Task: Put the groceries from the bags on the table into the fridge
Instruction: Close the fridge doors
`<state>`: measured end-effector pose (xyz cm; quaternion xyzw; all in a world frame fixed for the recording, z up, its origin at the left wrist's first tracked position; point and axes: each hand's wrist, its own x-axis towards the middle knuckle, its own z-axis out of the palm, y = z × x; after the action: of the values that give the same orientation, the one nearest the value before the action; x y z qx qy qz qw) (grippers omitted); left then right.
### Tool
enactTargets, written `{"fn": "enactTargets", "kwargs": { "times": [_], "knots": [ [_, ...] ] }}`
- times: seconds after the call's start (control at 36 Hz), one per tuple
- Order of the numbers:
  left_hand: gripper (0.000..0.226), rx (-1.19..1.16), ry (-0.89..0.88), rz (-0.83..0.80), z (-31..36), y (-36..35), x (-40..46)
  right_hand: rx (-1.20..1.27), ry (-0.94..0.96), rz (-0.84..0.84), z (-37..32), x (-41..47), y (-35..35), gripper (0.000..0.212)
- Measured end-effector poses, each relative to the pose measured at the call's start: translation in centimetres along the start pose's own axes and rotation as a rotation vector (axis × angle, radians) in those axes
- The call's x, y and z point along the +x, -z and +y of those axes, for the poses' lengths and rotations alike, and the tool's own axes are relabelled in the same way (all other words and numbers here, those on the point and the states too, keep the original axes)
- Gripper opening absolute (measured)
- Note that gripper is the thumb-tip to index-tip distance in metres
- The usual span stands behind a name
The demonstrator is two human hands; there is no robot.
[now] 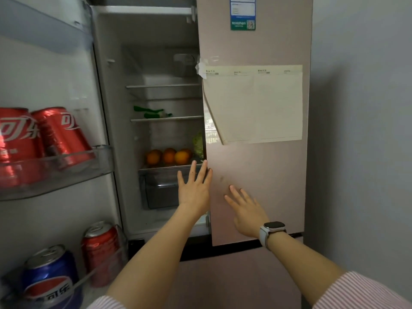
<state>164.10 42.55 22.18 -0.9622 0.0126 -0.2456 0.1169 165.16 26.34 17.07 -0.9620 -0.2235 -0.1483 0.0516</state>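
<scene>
The fridge (156,63) stands in front of me with its left door (44,74) swung wide. Inside, three oranges (168,156) sit on a low shelf beside a leafy green vegetable (198,144), and green vegetables (151,113) lie one shelf higher. The pink right door (256,175) covers the right half. My left hand (195,188) is held out with straight, spread fingers at this door's left edge. My right hand (246,210), with a watch on the wrist, has its straight fingers on or just off the door's front. Neither hand holds anything.
The left door's racks hold red cola cans (60,134) above, plus a red can (101,253) and a blue can (50,277) below. A clear drawer (160,192) sits under the oranges. Paper sheets (256,103) are stuck on the pink door. A grey wall (361,130) is at right.
</scene>
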Motion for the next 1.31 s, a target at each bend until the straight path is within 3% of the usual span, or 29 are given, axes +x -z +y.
{"fn": "enactTargets", "kwargs": {
  "times": [0.11, 0.31, 0.58, 0.72, 0.83, 0.92, 1.0, 1.31],
  "knots": [
    [0.051, -0.116, 0.005, 0.095, -0.2, 1.4, -3.7, 0.189, 0.013, 0.078, -1.0, -1.7, 0.6, 0.054],
    [0.034, -0.466, 0.202, 0.369, -1.4, 1.7, -15.6, 0.51, 0.158, 0.267, -5.8, -9.2, -0.9, 0.033],
    [0.032, -0.466, 0.433, 0.509, -6.8, 2.3, -32.5, 0.775, 0.413, 0.181, -18.0, -15.7, -4.6, 0.034],
    [0.039, -0.363, 0.687, 0.642, -12.4, 4.1, -36.1, 0.728, 0.585, 0.208, -25.3, -14.6, -2.2, 0.051],
    [0.082, -0.391, 0.823, 0.467, -16.3, 4.9, -35.6, 0.494, 0.576, 0.101, -30.0, -13.0, -1.0, 0.066],
    [0.1, -0.552, 0.809, 0.31, -18.0, 4.4, -34.5, 0.432, 0.515, 0.101, -31.5, -12.6, -1.3, 0.068],
    [0.105, -0.632, 0.752, 0.217, -18.9, 3.4, -34.0, 0.407, 0.502, 0.172, -31.2, -12.7, -1.7, 0.065],
    [0.077, -0.424, 0.468, 0.403, -17.5, 2.4, -34.0, 0.695, 0.453, 0.238, -26.3, -12.1, -2.0, 0.041]
  ]
}}
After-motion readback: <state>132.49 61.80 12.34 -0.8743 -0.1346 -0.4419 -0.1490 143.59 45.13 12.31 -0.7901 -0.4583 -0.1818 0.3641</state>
